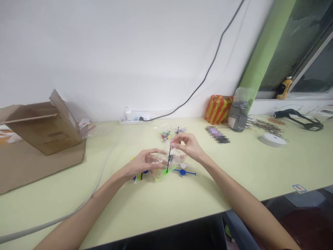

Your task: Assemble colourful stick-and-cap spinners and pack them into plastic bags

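My left hand (145,162) is curled around a clear plastic bag (156,161) low over the table. Between the thumb and fingers of my right hand (189,145) is the upper end of a thin black plastic stick (169,160) with a round part at its middle. Its lower end meets a bright green plastic piece (168,171) by the bag. A blue stick piece with a round hub (183,172) lies just right of it. More coloured pieces (140,176) show partly under my left hand. Beyond my hands rests another clear bag with small coloured pieces (164,135).
An open cardboard box (59,130) stands at left on flat cardboard. A power strip (135,119) sits by the wall, and a grey cable (101,177) crosses the left side. At right are a striped bag (216,110), a blurred-out phone (217,134) and a white spool (273,139).
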The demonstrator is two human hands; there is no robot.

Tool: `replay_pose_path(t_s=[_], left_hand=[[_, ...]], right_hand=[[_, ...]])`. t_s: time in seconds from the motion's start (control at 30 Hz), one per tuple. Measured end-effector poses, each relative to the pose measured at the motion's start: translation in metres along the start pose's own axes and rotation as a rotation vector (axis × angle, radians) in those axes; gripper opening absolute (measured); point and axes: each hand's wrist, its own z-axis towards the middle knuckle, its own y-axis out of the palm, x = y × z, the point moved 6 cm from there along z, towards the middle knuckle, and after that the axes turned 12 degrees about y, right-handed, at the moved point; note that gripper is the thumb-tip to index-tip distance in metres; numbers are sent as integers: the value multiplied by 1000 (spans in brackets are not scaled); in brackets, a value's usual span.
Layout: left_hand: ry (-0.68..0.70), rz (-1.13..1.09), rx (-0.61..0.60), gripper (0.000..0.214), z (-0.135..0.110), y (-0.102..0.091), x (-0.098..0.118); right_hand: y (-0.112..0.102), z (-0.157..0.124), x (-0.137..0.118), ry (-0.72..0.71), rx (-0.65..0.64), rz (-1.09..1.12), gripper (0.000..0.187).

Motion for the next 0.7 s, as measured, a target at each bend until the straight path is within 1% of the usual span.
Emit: replay_pose_path(t_s=[0.07, 0.13, 0.27, 0.37, 0.47, 0.6, 0.63, 0.7], left_hand=[[-3, -1, -14, 56, 0, 1, -1], [9, -14, 5, 52, 1, 1, -1], [61, -27, 114, 47, 1, -7, -1], [66, -28, 148, 46, 0, -10, -2], [35, -51, 110, 48, 0, -7, -3], [-7, -85, 56, 51, -1, -2, -5], [-14, -87, 47, 52, -1, -2, -6], [-24, -95, 32, 52, -1, -1, -7]], right_hand=[[2, 0, 0, -9, 27, -62, 28], [0, -1, -1, -5, 86, -57, 28], [-12, -3, -4, -6, 217, 44, 30], [-14, -4, -2, -5, 226, 118, 30], [-12, -4, 1, -11, 228, 151, 29], [-16, -6, 1, -43, 299, 174, 30], [-16, -5, 0, -42, 292, 164, 31], [-13, -4, -1, -29, 231, 119, 33]])
